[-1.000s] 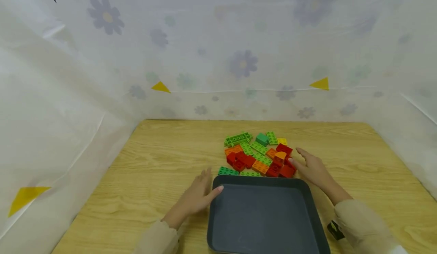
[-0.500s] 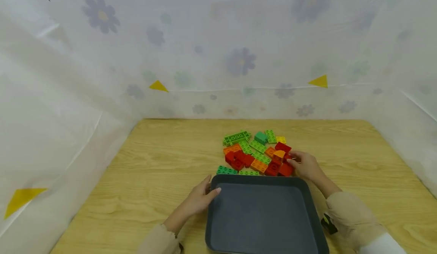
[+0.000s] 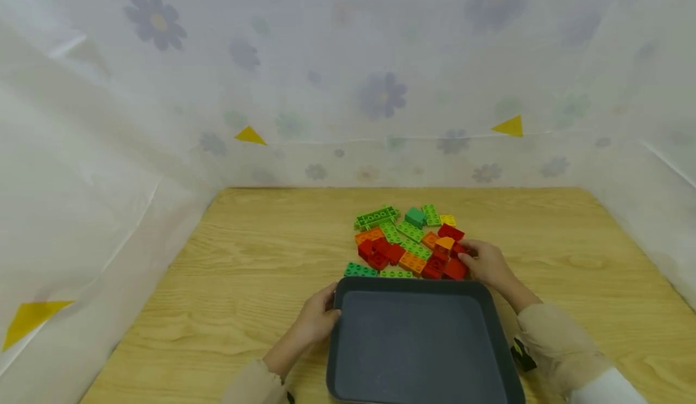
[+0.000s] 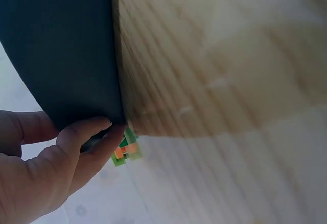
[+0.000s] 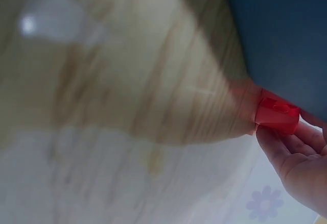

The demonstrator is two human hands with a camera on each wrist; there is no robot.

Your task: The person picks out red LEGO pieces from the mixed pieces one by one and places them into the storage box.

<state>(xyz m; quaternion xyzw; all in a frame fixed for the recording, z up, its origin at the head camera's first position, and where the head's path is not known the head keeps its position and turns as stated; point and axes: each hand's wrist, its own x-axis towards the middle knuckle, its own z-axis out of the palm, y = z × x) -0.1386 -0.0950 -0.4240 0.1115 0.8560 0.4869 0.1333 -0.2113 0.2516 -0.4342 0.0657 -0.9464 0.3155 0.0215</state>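
While the left hand (image 3: 317, 318) grips a shallow, dark grey, rectangular tray with rounded corners (image 3: 418, 343) near its far left corner, the right hand (image 3: 487, 265) reaches past the opposite corner to pinch a glossy red plastic toy brick (image 5: 278, 116) between thumb and fingers. The brick sits at the right edge of a loose spread of studded plastic bricks (image 3: 415, 250) in red, orange, green and yellow, on a pale wood-grain table (image 3: 261, 241); whether it has left the tabletop cannot be told. The left thumb lies at the rim and the fingers curl about the outside, a hold that seems meant to keep the tray steady; how far they reach underneath is hidden. The tray lies directly before the person, its far rim just short of a dark green studded brick (image 3: 360, 270) and a light green studded brick (image 3: 396, 275), a placing that probably keeps both within easy reach. Thumb and fingers take opposite sides of the red brick, likely because its neighbours crowd it on the left and leave the outer side free. Farther back lies a long, light green piece (image 3: 377, 218), and beyond the table hangs a white, flower-printed sheet (image 3: 310, 108).
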